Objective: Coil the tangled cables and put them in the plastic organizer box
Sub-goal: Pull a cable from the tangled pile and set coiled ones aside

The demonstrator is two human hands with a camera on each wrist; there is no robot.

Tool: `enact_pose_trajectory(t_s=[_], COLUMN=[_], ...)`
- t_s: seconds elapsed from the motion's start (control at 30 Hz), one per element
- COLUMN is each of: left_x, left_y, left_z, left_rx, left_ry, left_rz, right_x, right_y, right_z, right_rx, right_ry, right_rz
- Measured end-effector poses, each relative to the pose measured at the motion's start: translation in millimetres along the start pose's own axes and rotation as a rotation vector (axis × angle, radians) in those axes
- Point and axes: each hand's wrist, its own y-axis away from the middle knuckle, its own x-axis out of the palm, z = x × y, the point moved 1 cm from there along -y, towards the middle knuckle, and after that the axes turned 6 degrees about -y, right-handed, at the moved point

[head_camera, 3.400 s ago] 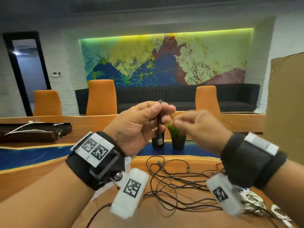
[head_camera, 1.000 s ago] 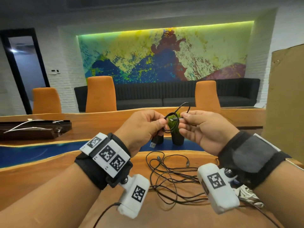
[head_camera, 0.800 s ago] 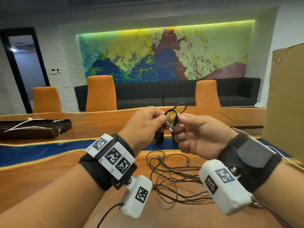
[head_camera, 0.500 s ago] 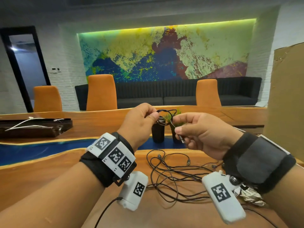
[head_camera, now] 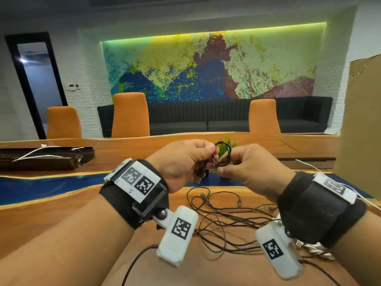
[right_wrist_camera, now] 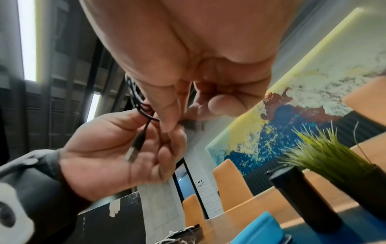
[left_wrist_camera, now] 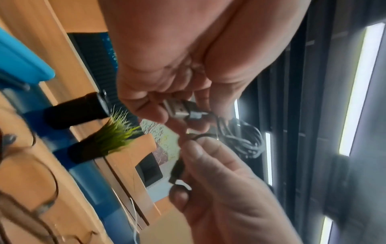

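Both hands are raised above the wooden worktop (head_camera: 61,219), meeting around a small coil of black USB cable (head_camera: 222,155). The left hand (head_camera: 181,162) has its grip pinched on the coil between thumb and forefinger, and the silver USB-A plug (left_wrist_camera: 181,111) lies across its curled fingers. The right hand (head_camera: 250,172) pinches the same coil from the other side; a second, dark plug (left_wrist_camera: 177,170) sits at its fingertips, though blur makes its type hard to tell.

The coil hangs in the air between the two hands, well apart from the worktop, with several loops bunched together.

Below the hands a loose tangle of thin black cables (head_camera: 222,221) sprawls on the worktop, and a bundled white cable (head_camera: 318,249) lies near the right wrist — partly hidden by the wrist camera. Just behind the hands stand a small potted grass plant (right_wrist_camera: 325,158) and a black cylinder (right_wrist_camera: 303,199), both on the blue resin strip (head_camera: 41,186) of the worktop. A cardboard panel (head_camera: 362,124) stands at the right, and a dark tray with white cables (head_camera: 41,157) lies far left.
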Motion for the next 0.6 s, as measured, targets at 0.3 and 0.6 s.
enact_pose_trajectory(t_s=[0.3,0.6], left_x=[8,13], left_y=[4,-2], left_z=[-2,5], left_rx=[0.007,0.286], left_ry=[-0.291,-0.434], left_rz=[-0.034,-0.301], right_x=[-1,-12], right_y=[3,12], right_z=[-4,4], right_rx=[-0.114,-0.344], right_ry=[0.107,0.159], right_rz=[-0.199,-0.28])
